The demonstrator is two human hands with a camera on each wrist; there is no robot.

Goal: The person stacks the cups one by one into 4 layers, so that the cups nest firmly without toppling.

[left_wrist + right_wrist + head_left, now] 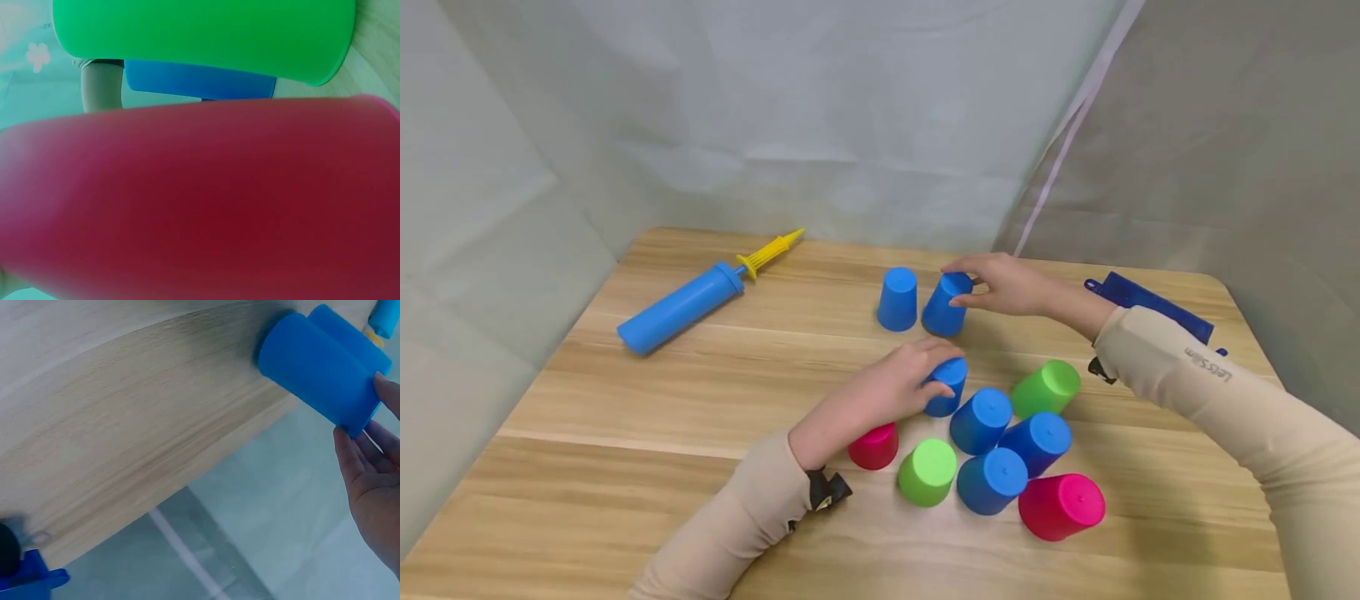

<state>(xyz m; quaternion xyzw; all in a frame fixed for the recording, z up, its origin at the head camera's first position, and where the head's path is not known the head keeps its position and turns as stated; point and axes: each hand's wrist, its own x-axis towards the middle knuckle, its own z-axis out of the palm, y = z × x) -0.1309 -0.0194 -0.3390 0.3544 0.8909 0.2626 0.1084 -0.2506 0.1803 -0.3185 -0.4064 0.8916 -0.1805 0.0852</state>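
In the head view my right hand (1006,285) pinches the top of an upside-down blue cup (946,312) near the table's back edge. The right wrist view shows the fingertips and thumb at that cup's closed end. Just left of it stands a second blue cup (897,300), also upside down. My left hand (901,379) grips another blue cup (950,385) at the back of the group, thumb in front and fingers over the far side. A red cup (874,447) is partly covered by the left wrist and fills much of the left wrist view.
Right of the left hand stand more upturned cups: several blue (981,421), green ones (927,473) and a red one (1063,507). A blue hand pump with a yellow nozzle (681,307) lies at the back left. A dark blue flat object (1157,307) lies behind the right forearm.
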